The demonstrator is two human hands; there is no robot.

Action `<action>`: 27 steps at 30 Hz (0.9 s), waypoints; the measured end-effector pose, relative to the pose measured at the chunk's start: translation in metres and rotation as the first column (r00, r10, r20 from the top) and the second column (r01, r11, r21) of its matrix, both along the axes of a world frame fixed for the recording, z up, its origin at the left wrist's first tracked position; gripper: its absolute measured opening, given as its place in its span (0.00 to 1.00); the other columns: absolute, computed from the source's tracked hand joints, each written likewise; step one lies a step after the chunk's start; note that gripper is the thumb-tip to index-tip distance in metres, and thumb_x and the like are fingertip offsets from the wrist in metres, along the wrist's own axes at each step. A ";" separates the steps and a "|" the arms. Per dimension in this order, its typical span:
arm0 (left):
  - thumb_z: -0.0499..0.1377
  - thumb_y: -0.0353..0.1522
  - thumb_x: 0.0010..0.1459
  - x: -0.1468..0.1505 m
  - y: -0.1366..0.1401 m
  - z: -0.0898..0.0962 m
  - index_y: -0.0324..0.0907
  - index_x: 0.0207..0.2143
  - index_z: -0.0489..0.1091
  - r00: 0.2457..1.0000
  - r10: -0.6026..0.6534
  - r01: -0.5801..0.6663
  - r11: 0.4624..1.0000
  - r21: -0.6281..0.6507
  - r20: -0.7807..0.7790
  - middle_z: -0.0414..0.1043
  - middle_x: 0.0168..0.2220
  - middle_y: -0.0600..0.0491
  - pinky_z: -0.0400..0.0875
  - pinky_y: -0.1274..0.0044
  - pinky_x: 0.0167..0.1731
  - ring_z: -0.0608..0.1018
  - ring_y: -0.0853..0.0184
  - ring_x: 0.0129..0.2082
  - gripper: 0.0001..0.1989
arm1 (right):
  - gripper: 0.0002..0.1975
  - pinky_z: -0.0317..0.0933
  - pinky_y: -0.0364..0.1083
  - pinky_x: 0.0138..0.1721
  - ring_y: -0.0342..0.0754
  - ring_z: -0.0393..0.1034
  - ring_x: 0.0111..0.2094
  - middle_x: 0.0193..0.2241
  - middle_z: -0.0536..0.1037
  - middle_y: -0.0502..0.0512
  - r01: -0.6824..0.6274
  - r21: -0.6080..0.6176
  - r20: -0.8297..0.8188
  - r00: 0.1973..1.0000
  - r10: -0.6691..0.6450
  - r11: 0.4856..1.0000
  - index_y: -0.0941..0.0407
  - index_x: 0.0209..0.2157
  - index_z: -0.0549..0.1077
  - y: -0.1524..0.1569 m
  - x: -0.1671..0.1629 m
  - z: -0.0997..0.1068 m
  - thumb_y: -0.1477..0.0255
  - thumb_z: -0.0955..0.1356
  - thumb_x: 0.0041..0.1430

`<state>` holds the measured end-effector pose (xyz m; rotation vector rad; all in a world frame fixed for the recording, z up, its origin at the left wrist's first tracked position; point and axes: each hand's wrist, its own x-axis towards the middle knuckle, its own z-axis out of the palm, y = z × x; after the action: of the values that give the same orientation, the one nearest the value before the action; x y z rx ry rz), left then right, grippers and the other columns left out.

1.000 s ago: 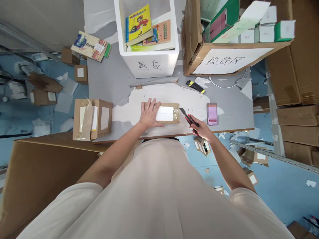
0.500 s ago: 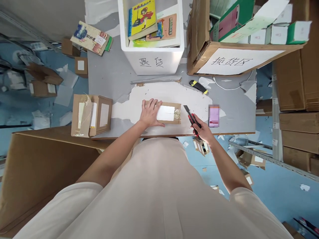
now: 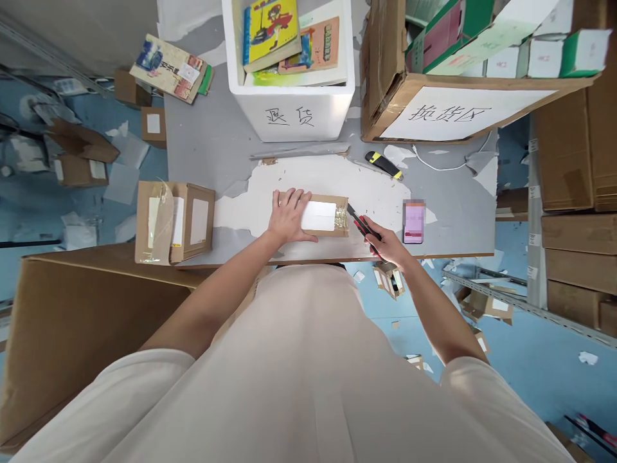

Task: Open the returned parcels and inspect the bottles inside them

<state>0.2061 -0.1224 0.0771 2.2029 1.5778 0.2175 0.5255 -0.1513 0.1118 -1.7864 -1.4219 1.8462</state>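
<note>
The grey worktop [image 3: 202, 145] spreads beneath and around the slim taped carton [image 3: 325, 216]. Behind the carton and to its right stands a big cardboard box [image 3: 385, 83] packed with white and green boxes [image 3: 544, 59]; behind it is a white bin [image 3: 294, 116] holding books [image 3: 272, 32]. Left of the carton, well apart, sits a taped parcel [image 3: 177, 225]. The left hand [image 3: 289, 217] lies open, fingers spread, over the carton's left end. The right hand [image 3: 385, 243], right of the carton, grips a red-and-black knife [image 3: 360, 222], blade tip at the carton's right end; I cannot tell whether they touch. Further right lies a phone [image 3: 413, 222]; behind and right, a yellow-and-black cutter [image 3: 384, 165].
</note>
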 end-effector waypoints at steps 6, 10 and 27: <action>0.67 0.55 0.36 0.002 0.002 0.001 0.37 0.66 0.51 1.000 0.008 -0.008 1.000 -0.008 -0.009 0.56 0.62 0.35 0.32 0.47 0.63 0.56 0.38 0.63 0.60 | 0.31 0.61 0.40 0.20 0.36 0.58 0.17 0.28 0.72 0.48 -0.197 0.016 0.131 0.972 0.193 0.980 0.43 0.65 0.59 0.012 0.010 0.013 0.70 0.64 0.61; 0.66 0.56 0.36 0.003 0.002 0.005 0.38 0.67 0.49 0.997 0.016 -0.018 0.999 -0.032 -0.081 0.55 0.63 0.36 0.32 0.48 0.63 0.55 0.39 0.63 0.60 | 0.31 0.60 0.39 0.20 0.37 0.60 0.19 0.27 0.70 0.47 -0.201 0.012 0.110 0.974 0.198 0.980 0.43 0.66 0.56 0.002 0.010 0.013 0.70 0.63 0.63; 0.66 0.56 0.37 0.004 0.000 0.006 0.37 0.67 0.49 0.998 0.000 0.000 1.000 -0.009 -0.071 0.56 0.62 0.35 0.32 0.49 0.63 0.56 0.39 0.62 0.60 | 0.33 0.59 0.38 0.18 0.37 0.61 0.18 0.26 0.68 0.46 -0.113 -0.108 0.002 0.994 0.114 0.988 0.44 0.67 0.55 -0.025 0.000 0.017 0.71 0.65 0.61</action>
<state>0.2098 -0.1219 0.0828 2.2263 1.6126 0.1338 0.5252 -0.1764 0.1287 -1.7984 -1.4821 2.0095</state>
